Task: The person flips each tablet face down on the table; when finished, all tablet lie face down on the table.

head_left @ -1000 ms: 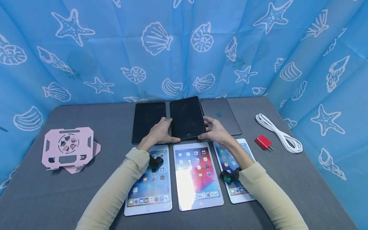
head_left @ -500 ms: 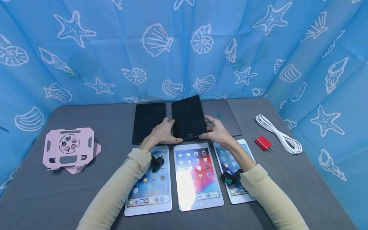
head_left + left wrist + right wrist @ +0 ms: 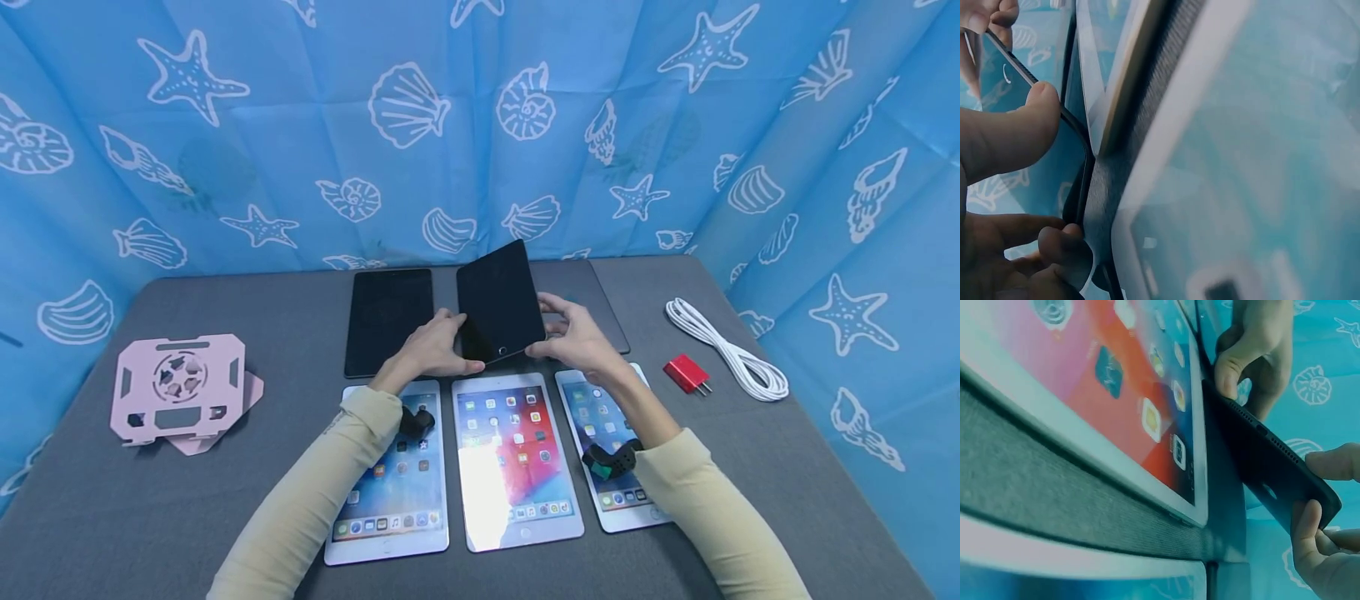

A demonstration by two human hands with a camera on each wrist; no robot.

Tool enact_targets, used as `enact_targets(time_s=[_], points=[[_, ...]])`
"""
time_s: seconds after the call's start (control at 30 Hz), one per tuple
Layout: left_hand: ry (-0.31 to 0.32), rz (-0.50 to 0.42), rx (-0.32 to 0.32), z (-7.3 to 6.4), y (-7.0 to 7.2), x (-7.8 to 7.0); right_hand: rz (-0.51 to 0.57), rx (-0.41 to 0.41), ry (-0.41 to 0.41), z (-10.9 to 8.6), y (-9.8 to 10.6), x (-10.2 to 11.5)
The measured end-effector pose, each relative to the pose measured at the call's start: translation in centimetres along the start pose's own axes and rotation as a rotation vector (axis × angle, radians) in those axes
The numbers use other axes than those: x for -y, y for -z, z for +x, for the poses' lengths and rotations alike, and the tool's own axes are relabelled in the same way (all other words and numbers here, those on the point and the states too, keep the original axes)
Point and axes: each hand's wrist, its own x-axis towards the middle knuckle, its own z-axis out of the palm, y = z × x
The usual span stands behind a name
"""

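Both hands hold a black tablet (image 3: 500,301) with a dark screen, tilted up off the grey table (image 3: 112,500) at the back middle. My left hand (image 3: 435,346) grips its near left corner, thumb (image 3: 1004,134) on the glass (image 3: 1035,181). My right hand (image 3: 573,333) grips its right edge; in the right wrist view the fingers (image 3: 1313,544) curl round the tablet (image 3: 1272,481). A second dark tablet (image 3: 388,319) lies flat to the left. A grey tablet (image 3: 596,308) lies face down behind my right hand.
Three white tablets with lit home screens lie in a row near me: left (image 3: 390,483), middle (image 3: 513,454), right (image 3: 607,500). A pink folding stand (image 3: 177,390) sits at the left. A red charger plug (image 3: 686,372) and a coiled white cable (image 3: 731,354) lie at the right.
The black tablet's right side has lifted and it has tilted and shifted slightly right. My right hand has risen with it. The left hand stays at the near left corner.
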Motion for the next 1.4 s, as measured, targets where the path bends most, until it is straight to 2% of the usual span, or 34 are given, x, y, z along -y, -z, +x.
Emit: enact_targets(time_s=[0.43,1.0,1.4], points=[[-0.022,-0.038,0.015,0.6,-0.6,-0.8,-0.004,0.004,0.035,-0.6,0.8,0.7],[-0.072,-0.064,0.054,1.3,-1.1,-2.4,-0.081,-0.016,0.077,-1.5,1.9,1.8],[-0.131,-0.092,0.056,1.6,-1.7,-3.2,-0.121,-0.008,0.112,-1.9,2.3,2.3]])
